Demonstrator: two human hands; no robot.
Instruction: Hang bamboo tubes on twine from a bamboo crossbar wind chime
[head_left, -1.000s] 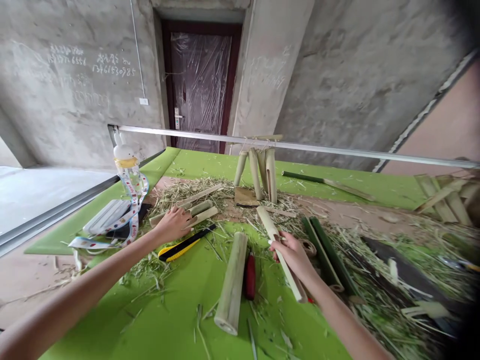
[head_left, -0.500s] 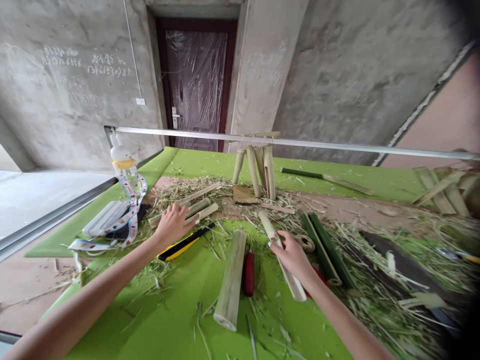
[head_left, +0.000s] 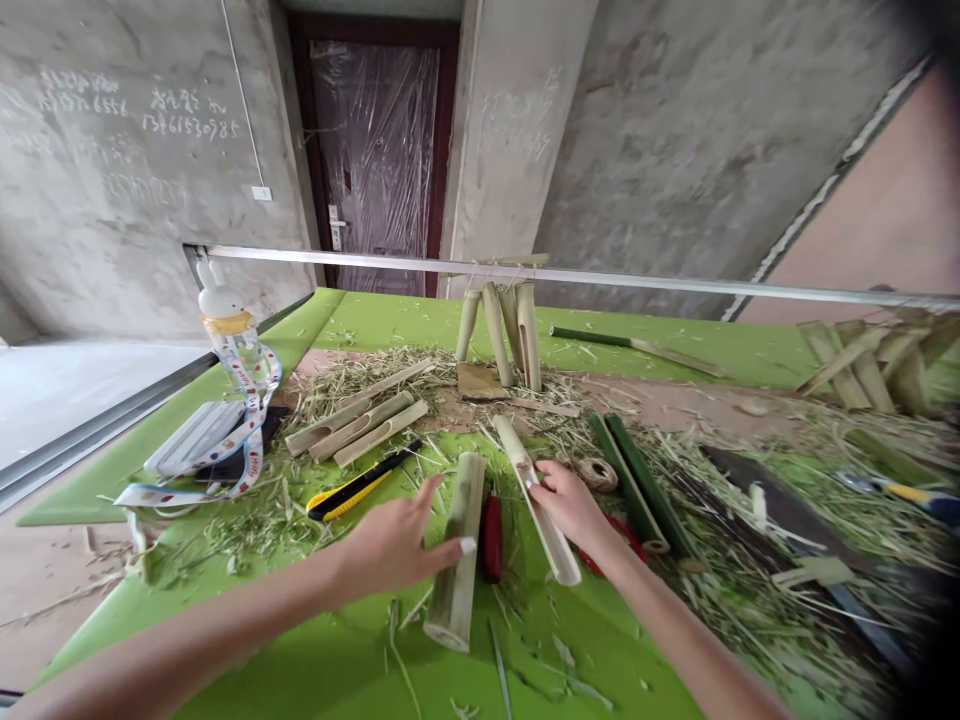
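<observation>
My right hand (head_left: 568,507) grips a pale split bamboo piece (head_left: 556,555) by its middle, its hollow side showing. Over the green mat, my left hand (head_left: 394,540) is open, index finger and thumb stretched apart, with nothing in it. Its thumb overlaps a whole peeled bamboo tube (head_left: 469,500) in view; I cannot tell whether they touch. Between that tube and the split piece lies a red-handled tool (head_left: 492,540). A yellow and black utility knife (head_left: 361,484) lies beyond my left hand, and several cut bamboo pieces (head_left: 365,428) rest side by side behind it.
Bamboo tubes (head_left: 527,335) hang from a metal bar (head_left: 637,279) at the back. Right of my right hand are a twine roll (head_left: 598,474), green bamboo lengths (head_left: 646,480) and a dark blade-like tool (head_left: 787,510) among shavings. A rabbit-topped bottle (head_left: 225,310) stands left.
My left hand has left the cut bamboo pieces and come nearer and to the right, over the whole tube. My right hand still holds the split piece. The view has shifted slightly.
</observation>
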